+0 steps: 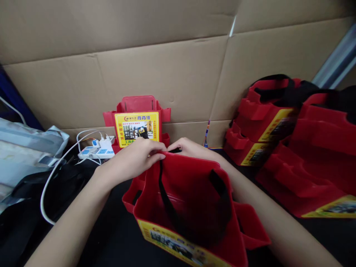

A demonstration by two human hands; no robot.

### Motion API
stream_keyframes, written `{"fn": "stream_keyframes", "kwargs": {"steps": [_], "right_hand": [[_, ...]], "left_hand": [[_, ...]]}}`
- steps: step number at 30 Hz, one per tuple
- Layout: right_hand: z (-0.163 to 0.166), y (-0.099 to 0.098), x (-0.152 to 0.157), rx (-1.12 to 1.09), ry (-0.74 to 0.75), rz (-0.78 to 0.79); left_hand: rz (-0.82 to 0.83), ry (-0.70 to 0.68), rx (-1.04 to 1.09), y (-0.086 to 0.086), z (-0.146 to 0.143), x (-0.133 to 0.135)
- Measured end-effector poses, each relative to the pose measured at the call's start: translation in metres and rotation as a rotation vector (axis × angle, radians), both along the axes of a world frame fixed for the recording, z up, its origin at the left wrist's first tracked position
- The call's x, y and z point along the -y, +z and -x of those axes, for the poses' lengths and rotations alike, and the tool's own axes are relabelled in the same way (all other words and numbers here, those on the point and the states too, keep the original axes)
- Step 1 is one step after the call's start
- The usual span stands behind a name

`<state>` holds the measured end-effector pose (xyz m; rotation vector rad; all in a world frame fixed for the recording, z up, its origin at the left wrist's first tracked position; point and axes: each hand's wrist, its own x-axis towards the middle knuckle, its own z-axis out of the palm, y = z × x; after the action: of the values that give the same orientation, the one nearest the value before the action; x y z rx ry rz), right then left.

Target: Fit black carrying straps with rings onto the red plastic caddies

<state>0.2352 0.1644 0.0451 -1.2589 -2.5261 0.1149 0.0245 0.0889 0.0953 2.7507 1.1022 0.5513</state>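
A red plastic tool box (189, 170) with side pockets and a yellow label stands tilted in front of me, its open top facing up. A black strap (166, 198) runs down inside it from the far left corner and loops across to the right side. My left hand (140, 157) is closed at that corner, its thumb inside the rim, pinching where the strap meets the wall. Behind the far wall, my right hand (187, 146) has its fingers closed around a piece of the black strap; the wall hides part of this hand.
Another red tool box (141, 104) stands against the cardboard wall (161, 81). At right are stacked red boxes (254, 126) with black straps and a larger one (311, 159). A white power strip (104, 148) with cables and a plastic bag (27, 148) lie left.
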Motion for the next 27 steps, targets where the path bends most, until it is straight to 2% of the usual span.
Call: {"fn": "stream_keyframes", "kwargs": {"steps": [3, 4, 6, 8, 10, 11, 13, 16, 22, 27], "right_hand": [[-0.028, 0.006, -0.013, 0.095, -0.285, -0.020], [-0.037, 0.010, -0.015, 0.113, -0.339, -0.021], [-0.046, 0.017, -0.013, 0.129, -0.343, -0.006], [-0.040, 0.022, -0.004, 0.104, -0.185, 0.036], [-0.021, 0.022, 0.009, -0.006, 0.120, 0.128], [-0.010, 0.020, 0.015, -0.067, 0.269, 0.212], [0.008, 0.014, 0.023, -0.125, 0.397, 0.399], [0.015, 0.007, 0.023, -0.149, 0.357, 0.555], [-0.003, 0.012, 0.005, -0.160, 0.285, 0.407], [0.002, 0.010, -0.003, -0.154, 0.254, 0.345]], "left_hand": [[0.057, 0.002, -0.030, 0.005, 0.004, 0.006], [0.070, 0.008, -0.041, 0.006, 0.005, 0.008], [0.073, 0.024, -0.060, 0.007, 0.006, 0.010], [0.061, 0.033, -0.066, 0.008, 0.006, 0.011], [0.052, 0.027, -0.059, 0.007, 0.005, 0.011], [0.050, 0.018, -0.055, 0.007, 0.005, 0.010], [0.055, 0.001, -0.057, 0.007, 0.006, 0.010], [0.057, -0.010, -0.072, 0.007, 0.006, 0.009], [0.031, -0.034, -0.056, 0.004, 0.002, 0.006], [0.006, -0.029, -0.062, 0.004, -0.001, 0.005]]}}
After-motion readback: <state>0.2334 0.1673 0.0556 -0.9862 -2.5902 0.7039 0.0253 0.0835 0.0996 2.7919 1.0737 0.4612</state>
